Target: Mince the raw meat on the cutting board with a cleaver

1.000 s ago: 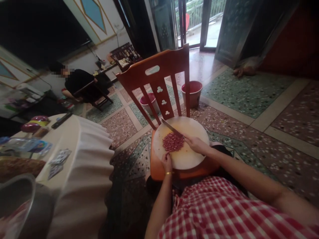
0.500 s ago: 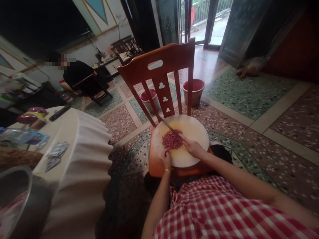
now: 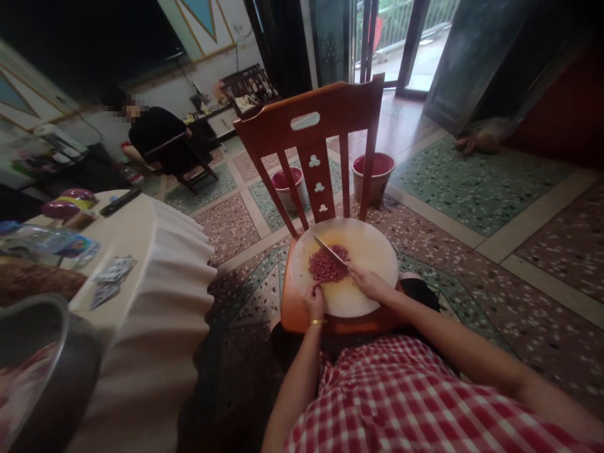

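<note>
A round pale cutting board point(image 3: 372, 248) lies on the seat of a red wooden chair point(image 3: 311, 135) in front of me. A heap of finely chopped red meat point(image 3: 325, 267) sits in the board's middle. My right hand point(image 3: 370, 283) grips a knife point(image 3: 330, 250) whose blade lies raised over the heap, pointing up and left. My left hand point(image 3: 314, 301), with a gold bangle at the wrist, rests curled on the board's near edge, just below the meat.
A table with a white cloth point(image 3: 155, 251) stands at my left, carrying a remote, packets and a metal bowl point(image 3: 42, 365). Two red buckets point(image 3: 375, 173) stand on the terrazzo floor behind the chair. A person in black point(image 3: 158, 141) sits far left.
The knife came down into the meat half a second ago and is lifted above it again now. My view has shifted slightly; the left hand stays at the board's edge.
</note>
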Action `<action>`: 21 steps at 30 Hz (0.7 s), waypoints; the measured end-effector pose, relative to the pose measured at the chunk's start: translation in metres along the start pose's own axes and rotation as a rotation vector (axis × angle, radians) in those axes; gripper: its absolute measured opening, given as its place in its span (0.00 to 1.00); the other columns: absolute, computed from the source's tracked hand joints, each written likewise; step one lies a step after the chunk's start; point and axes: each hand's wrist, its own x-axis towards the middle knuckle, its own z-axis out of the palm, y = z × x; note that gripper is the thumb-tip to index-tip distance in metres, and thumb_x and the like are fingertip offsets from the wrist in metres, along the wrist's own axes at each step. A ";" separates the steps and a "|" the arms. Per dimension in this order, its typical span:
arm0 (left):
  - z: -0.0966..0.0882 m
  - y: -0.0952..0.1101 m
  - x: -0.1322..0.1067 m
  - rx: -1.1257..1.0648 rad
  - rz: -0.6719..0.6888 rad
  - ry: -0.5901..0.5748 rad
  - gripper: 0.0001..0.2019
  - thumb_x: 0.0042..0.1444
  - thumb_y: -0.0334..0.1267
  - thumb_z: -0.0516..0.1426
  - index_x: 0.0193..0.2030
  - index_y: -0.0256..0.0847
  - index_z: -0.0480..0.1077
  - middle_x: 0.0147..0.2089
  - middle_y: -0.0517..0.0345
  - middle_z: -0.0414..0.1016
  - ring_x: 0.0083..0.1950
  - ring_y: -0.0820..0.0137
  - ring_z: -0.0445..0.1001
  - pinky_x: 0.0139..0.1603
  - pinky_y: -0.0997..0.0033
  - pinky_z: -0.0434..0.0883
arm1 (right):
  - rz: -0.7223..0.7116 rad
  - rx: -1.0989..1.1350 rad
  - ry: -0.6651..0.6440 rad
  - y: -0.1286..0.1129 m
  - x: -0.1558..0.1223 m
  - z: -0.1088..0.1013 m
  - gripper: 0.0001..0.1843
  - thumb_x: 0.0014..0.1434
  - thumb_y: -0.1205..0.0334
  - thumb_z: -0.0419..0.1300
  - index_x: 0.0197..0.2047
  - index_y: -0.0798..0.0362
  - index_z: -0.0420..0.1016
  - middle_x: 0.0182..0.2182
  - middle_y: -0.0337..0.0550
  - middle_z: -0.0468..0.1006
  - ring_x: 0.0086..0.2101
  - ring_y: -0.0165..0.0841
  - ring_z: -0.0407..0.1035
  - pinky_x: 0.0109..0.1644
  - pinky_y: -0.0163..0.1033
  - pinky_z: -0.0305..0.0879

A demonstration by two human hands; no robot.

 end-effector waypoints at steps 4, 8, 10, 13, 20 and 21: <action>0.000 0.003 0.000 0.008 0.022 -0.007 0.12 0.49 0.36 0.49 0.35 0.37 0.72 0.34 0.53 0.74 0.37 0.71 0.71 0.42 0.69 0.68 | -0.096 0.056 0.098 -0.010 -0.004 -0.001 0.25 0.62 0.59 0.42 0.62 0.48 0.48 0.54 0.43 0.65 0.48 0.35 0.65 0.51 0.40 0.61; 0.000 0.002 -0.001 0.023 0.004 -0.006 0.12 0.50 0.36 0.49 0.36 0.37 0.72 0.33 0.54 0.74 0.36 0.71 0.71 0.41 0.70 0.68 | -0.013 0.009 -0.007 -0.007 -0.008 0.004 0.23 0.61 0.61 0.44 0.60 0.52 0.56 0.51 0.47 0.68 0.47 0.38 0.65 0.51 0.43 0.62; -0.001 0.000 -0.001 0.013 -0.003 -0.009 0.12 0.50 0.36 0.49 0.36 0.36 0.72 0.33 0.54 0.74 0.36 0.71 0.71 0.40 0.70 0.68 | -0.006 0.005 -0.044 -0.006 -0.007 0.002 0.23 0.61 0.62 0.44 0.59 0.52 0.58 0.50 0.47 0.69 0.47 0.38 0.66 0.50 0.43 0.62; 0.000 0.000 -0.002 0.000 0.001 -0.010 0.12 0.50 0.36 0.49 0.36 0.36 0.72 0.35 0.53 0.74 0.37 0.71 0.71 0.42 0.70 0.67 | -0.085 0.046 0.044 -0.010 -0.007 -0.005 0.24 0.62 0.60 0.43 0.61 0.49 0.52 0.54 0.45 0.64 0.48 0.36 0.65 0.51 0.41 0.61; -0.001 0.001 -0.002 0.001 -0.009 -0.015 0.12 0.50 0.36 0.49 0.36 0.37 0.72 0.34 0.54 0.74 0.36 0.72 0.71 0.40 0.70 0.68 | 0.005 0.000 -0.051 -0.004 -0.013 0.004 0.23 0.61 0.61 0.44 0.59 0.49 0.57 0.49 0.43 0.70 0.47 0.37 0.66 0.50 0.43 0.62; -0.001 0.001 -0.003 -0.003 -0.009 -0.019 0.12 0.50 0.36 0.49 0.36 0.36 0.72 0.34 0.54 0.74 0.36 0.72 0.71 0.40 0.70 0.68 | -0.008 0.017 -0.039 -0.005 -0.013 0.001 0.23 0.61 0.61 0.44 0.59 0.48 0.56 0.50 0.43 0.69 0.48 0.37 0.65 0.51 0.43 0.62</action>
